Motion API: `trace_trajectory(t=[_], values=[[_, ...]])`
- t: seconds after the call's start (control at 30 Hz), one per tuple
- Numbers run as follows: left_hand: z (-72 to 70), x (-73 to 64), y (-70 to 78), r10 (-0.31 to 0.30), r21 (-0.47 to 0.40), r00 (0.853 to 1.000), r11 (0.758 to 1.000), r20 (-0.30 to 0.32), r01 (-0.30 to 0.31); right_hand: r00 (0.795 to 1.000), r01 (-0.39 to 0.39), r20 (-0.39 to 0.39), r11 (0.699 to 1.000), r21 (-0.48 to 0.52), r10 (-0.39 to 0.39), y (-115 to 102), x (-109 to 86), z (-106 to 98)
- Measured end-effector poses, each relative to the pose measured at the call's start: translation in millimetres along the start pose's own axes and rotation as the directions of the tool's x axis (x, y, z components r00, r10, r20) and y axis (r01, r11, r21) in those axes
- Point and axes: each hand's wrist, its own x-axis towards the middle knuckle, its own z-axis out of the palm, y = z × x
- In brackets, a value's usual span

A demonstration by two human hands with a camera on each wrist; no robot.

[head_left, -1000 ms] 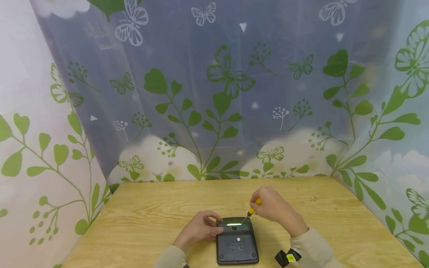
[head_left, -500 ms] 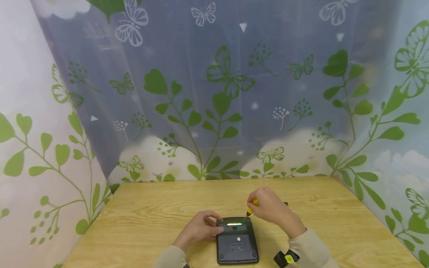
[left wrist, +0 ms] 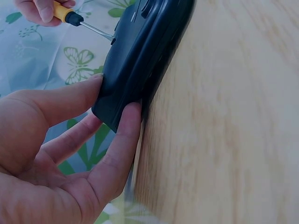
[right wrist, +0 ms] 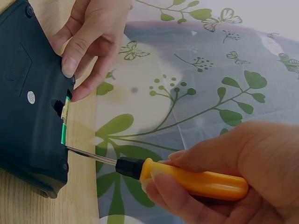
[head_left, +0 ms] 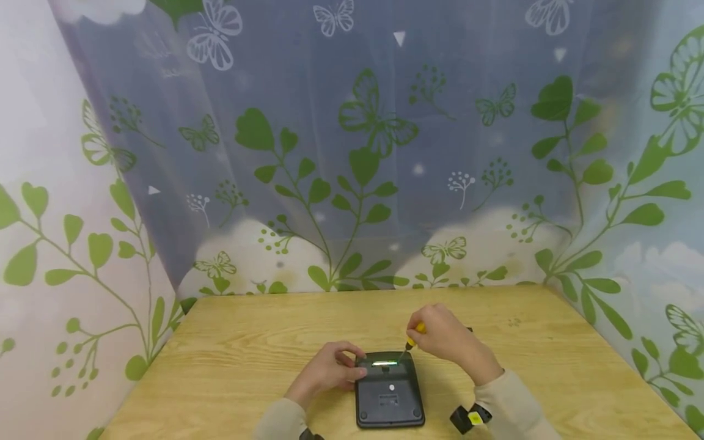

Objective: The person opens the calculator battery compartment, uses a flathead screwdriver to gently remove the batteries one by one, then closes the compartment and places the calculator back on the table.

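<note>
A black calculator (head_left: 389, 406) lies face down on the table, its back showing a small round white sticker. A green battery (right wrist: 65, 122) sits in the open slot near its far edge. My left hand (head_left: 329, 371) pinches the calculator's left far corner between thumb and fingers, plain in the left wrist view. Around the yellow handle of a screwdriver (right wrist: 196, 181) curl the fingers of my right hand (head_left: 442, 335). The screwdriver's metal shaft slants down, and its tip meets the end of the battery slot; whether it touches the battery I cannot tell.
The light wood table (head_left: 247, 324) reaches back to a curtain (head_left: 308, 183) printed with leaves and butterflies. Similar hangings stand on both sides. A black device with a yellow label (head_left: 475, 418) is strapped at the right wrist.
My right hand has shifted slightly left with the screwdriver, whose tip stays at the same end of the slot. My left hand keeps its hold, and the calculator lies where it was.
</note>
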Motion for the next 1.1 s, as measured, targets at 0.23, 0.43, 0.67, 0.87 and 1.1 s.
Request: trace_trajectory(t=[0.23, 0.43, 0.67, 0.87, 1.1], values=[[-0.3, -1.8, -1.8, 0.009, -0.007, 1.0, 1.0, -0.012, -0.009, 0.999, 0.037, -0.003, 0.999, -0.006, -0.037, -0.2, 0.7, 1.9], [1.6, 0.0, -3.0, 0.01, -0.003, 1.0, 1.0, -0.019, -0.01, 1.0, 0.024, -0.003, 1.0, -0.01, -0.024, 4.3, 1.3, 3.6], [2.0, 0.5, -1.9, 0.01, 0.012, 0.999, 1.0, -0.034, -0.01, 0.999, 0.043, -0.011, 0.999, 0.003, -0.043, 5.2, 0.6, 1.0], [2.4, 0.7, -0.9, 0.014, 0.016, 0.999, 1.0, -0.035, -0.014, 0.999, 0.048, -0.015, 0.999, 0.009, -0.048, 5.4, -0.2, 0.6], [1.3, 0.9, -2.2, 0.006, -0.003, 1.0, 1.0, -0.03, -0.006, 0.998, 0.055, -0.025, 0.998, -0.008, -0.055, 5.1, 0.6, 3.0]])
